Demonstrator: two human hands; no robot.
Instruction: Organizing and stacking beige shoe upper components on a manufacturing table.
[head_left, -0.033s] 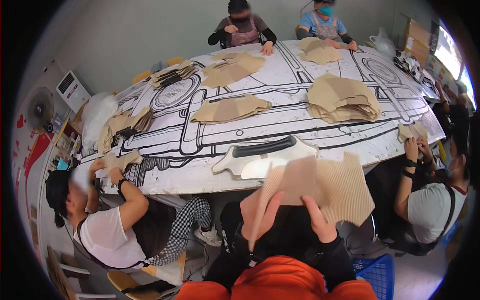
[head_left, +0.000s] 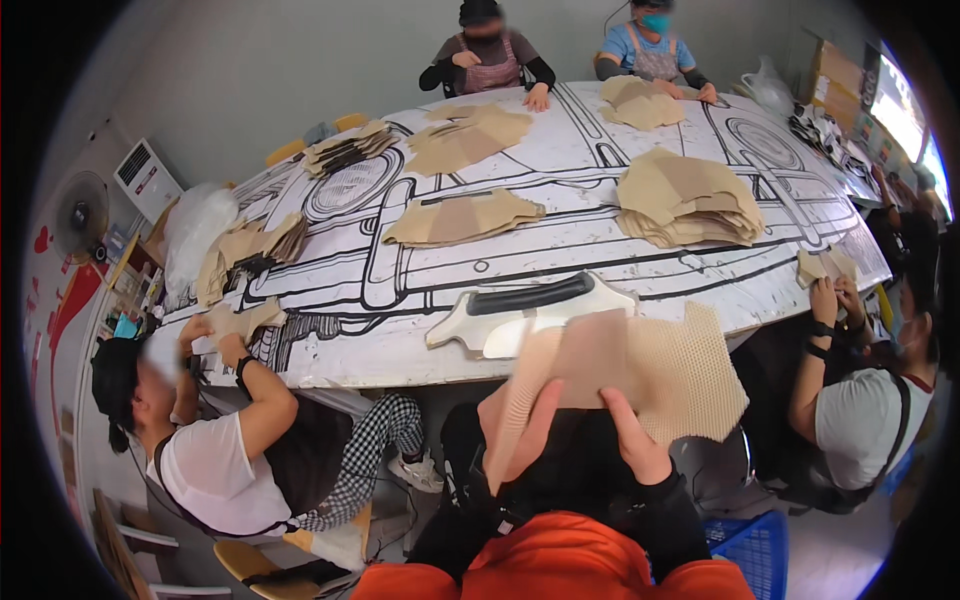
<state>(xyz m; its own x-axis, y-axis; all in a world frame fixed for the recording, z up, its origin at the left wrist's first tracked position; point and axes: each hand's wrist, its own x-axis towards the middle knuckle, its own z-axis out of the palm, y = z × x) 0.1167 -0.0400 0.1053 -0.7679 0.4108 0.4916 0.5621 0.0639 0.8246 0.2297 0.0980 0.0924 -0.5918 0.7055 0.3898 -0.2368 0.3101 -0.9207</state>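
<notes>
A beige perforated fabric panel [head_left: 690, 370] with a plain brown middle section is held up over my lap, just past the table's near edge. My left hand [head_left: 525, 425] is closed on the panel's left part, which is folded and seen nearly edge-on. My right hand [head_left: 636, 436] pinches the lower edge right of the brown section, thumb in front; its other fingers are mostly hidden behind the fabric. Just beyond the panel lies a cream-white shaped piece [head_left: 460, 325] with a thick black strip along its top, partly covered by the panel.
Stacks of beige panels [head_left: 690, 200] lie about the patterned table [head_left: 520, 262], with a flatter panel pile [head_left: 465, 217] in the middle. Co-workers sit at the left [head_left: 215, 445], right [head_left: 865, 415] and far side. A blue basket [head_left: 755, 555] stands low beside me at right.
The panel has shifted slightly: its left folded edge sits a little lower and further left, and its right part has tilted a bit. Both hands keep their hold.
</notes>
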